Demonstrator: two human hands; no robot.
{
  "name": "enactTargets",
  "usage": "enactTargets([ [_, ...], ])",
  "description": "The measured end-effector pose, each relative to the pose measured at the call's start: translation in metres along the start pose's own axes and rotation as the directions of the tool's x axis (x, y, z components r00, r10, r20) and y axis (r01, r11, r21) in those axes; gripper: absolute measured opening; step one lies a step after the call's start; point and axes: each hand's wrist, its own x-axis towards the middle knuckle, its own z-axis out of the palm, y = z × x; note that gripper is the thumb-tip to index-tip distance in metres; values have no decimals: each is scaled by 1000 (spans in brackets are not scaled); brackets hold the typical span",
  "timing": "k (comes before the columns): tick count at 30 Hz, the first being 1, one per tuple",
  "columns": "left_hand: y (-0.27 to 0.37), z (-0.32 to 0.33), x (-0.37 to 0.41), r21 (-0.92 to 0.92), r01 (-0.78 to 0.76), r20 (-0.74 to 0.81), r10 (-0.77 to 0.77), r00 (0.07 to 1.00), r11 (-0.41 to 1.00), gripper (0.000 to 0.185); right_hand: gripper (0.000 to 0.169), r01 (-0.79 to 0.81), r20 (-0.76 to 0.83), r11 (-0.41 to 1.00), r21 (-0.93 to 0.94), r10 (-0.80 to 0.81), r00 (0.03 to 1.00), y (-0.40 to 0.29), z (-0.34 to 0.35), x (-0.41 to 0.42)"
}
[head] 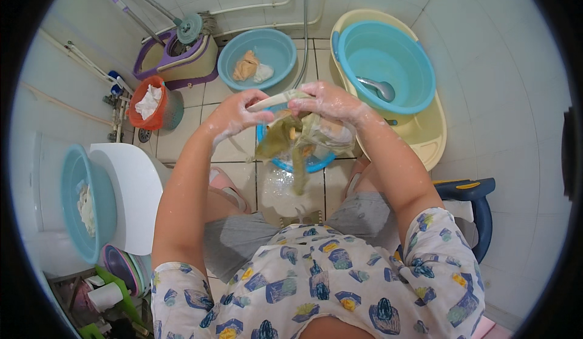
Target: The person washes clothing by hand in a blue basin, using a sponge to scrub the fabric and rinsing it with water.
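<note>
My left hand [241, 111], wet with suds, grips one end of the pale band of a wet olive-green and whitish cloth item [278, 138]. The other end of the band is in my right hand [323, 102], which is soapy up to the wrist. The band is stretched between both hands, and the rest of the cloth hangs below them, partly blurred. Beneath it on the tiled floor stands a blue basin [314, 163] with water and suds, largely hidden by the cloth and my hands.
A blue basin [257, 36] holds peach and white cloths. At the right, a turquoise basin [387, 65] with a shower head [385, 90] rests on a cream tub [435, 143]. Leftward are a mop bucket [191, 63], an orange bin [141, 122], and a basin of white cloth [75, 202].
</note>
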Motion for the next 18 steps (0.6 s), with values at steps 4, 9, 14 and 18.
enactTargets([
  [4,18,15,-14,67,106,58,-110,992,992,46,29,137,-119,991,-7,-137,983,-17,-5,-23],
  [9,11,42,-23,-367,57,-148,-119,982,928,44,28,247,-345,948,202,-167,924,-23,-9,-40],
  [14,27,94,-22,-421,-70,-203,-19,979,904,47,27,352,-426,926,139,-265,865,-14,-8,-39],
  [18,30,95,-17,-360,44,-132,-97,987,932,43,28,367,-356,923,117,-306,883,-12,-9,-42],
])
